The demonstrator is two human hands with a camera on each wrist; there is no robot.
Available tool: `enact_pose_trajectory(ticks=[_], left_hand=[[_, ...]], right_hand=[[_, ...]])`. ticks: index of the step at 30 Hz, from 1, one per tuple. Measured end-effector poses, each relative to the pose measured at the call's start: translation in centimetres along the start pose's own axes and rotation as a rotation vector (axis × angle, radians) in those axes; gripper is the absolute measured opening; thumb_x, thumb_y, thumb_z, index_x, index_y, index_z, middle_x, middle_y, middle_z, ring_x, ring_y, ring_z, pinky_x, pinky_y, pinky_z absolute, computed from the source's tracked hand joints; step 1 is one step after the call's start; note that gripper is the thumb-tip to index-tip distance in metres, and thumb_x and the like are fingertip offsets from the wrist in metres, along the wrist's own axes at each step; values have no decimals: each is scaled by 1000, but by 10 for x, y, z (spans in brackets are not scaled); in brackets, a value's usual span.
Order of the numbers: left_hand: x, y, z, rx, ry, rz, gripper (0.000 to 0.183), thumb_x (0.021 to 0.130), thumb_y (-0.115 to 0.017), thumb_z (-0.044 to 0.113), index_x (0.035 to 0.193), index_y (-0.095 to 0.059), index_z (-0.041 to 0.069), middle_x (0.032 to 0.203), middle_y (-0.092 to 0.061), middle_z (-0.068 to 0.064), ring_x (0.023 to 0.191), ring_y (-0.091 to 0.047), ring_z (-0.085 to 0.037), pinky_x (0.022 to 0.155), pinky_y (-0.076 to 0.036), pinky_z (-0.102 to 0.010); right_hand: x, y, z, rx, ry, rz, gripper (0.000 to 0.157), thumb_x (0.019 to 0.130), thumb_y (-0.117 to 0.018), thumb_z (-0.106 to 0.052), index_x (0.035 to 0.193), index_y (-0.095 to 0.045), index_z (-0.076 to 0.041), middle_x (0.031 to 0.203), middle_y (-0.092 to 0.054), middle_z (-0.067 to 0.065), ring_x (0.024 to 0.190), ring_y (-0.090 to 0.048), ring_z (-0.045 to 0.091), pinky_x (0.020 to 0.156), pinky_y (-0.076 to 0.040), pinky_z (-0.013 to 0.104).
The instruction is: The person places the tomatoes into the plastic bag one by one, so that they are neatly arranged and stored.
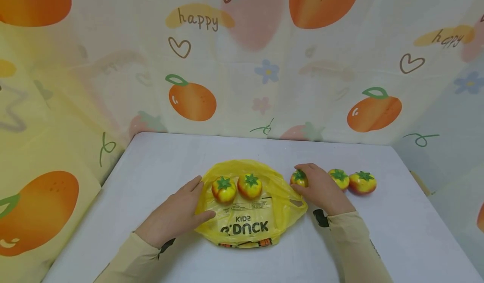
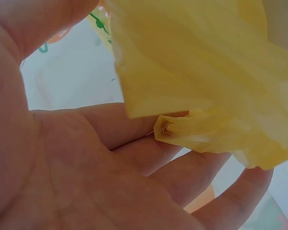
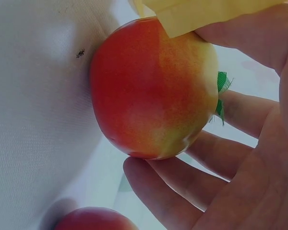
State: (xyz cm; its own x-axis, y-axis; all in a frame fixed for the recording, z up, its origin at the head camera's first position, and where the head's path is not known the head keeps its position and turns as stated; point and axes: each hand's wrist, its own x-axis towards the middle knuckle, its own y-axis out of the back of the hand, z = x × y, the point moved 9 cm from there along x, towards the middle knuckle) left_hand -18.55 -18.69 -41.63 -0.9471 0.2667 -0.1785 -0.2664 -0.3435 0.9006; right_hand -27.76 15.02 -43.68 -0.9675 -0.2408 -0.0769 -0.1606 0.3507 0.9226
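Note:
A yellow plastic bag [image 1: 285,215] with black print lies spread on the table, with two toy tomatoes, one on the left [image 1: 224,192] and one on the right [image 1: 250,189], within its outline. At the bag's left edge is my left hand [image 1: 175,211], thumb apart and fingers extended. Its fingers touch the yellow plastic [image 2: 197,62] in the left wrist view. My right hand [image 1: 321,188] grips another red-and-yellow tomato [image 3: 149,91] beside the bag's right edge, thumb on one side and fingers on the other. A flap of bag overlaps that tomato's edge in the right wrist view.
Right of my right hand sit two more tomatoes, a nearer one [image 1: 340,179] partly behind the hand and an outer one [image 1: 362,183]. They rest on a white table [image 1: 159,157]. A fruit-printed cloth [image 1: 227,93] hangs behind the table and along its sides.

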Motion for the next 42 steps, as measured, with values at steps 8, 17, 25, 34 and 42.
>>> enact_pose_trajectory(ticks=[8,17,25,34,42], left_hand=[[1,-2,-2,0,16,-10,96,99,-76,50,163,-37,-10,174,-32,-28,158,-42,-46,126,-42,-60],[2,-1,-1,-12,16,-15,96,99,-76,49,164,-36,-9,174,-32,-27,158,-41,-45,127,-41,-60],[1,0,0,-5,5,2,95,98,-77,48,163,-37,-10,173,-33,-28,158,-42,-45,127,-41,-59],[1,-2,-1,-1,26,-15,96,99,-77,48,163,-37,-10,174,-32,-28,158,-41,-46,127,-41,-61],[0,1,2,16,-11,6,84,102,-74,36,162,-38,-12,173,-33,-30,158,-41,-47,126,-41,-61]], right_hand=[[1,1,1,-1,-19,-3,64,101,-76,-40,153,-57,-9,157,-56,20,141,-56,42,120,-48,64],[-7,22,-2,32,-7,48,67,100,-77,-41,155,-56,-9,160,-54,20,142,-55,43,119,-48,66],[-18,43,-12,24,25,111,65,100,-79,-39,153,-56,-10,158,-54,18,139,-56,42,117,-50,65],[-36,59,-54,50,165,179,62,98,-81,-37,151,-58,-14,159,-55,15,139,-59,40,112,-56,61],[-48,49,-100,73,295,169,65,94,-85,-43,149,-61,-16,157,-58,9,140,-60,33,115,-56,55]])
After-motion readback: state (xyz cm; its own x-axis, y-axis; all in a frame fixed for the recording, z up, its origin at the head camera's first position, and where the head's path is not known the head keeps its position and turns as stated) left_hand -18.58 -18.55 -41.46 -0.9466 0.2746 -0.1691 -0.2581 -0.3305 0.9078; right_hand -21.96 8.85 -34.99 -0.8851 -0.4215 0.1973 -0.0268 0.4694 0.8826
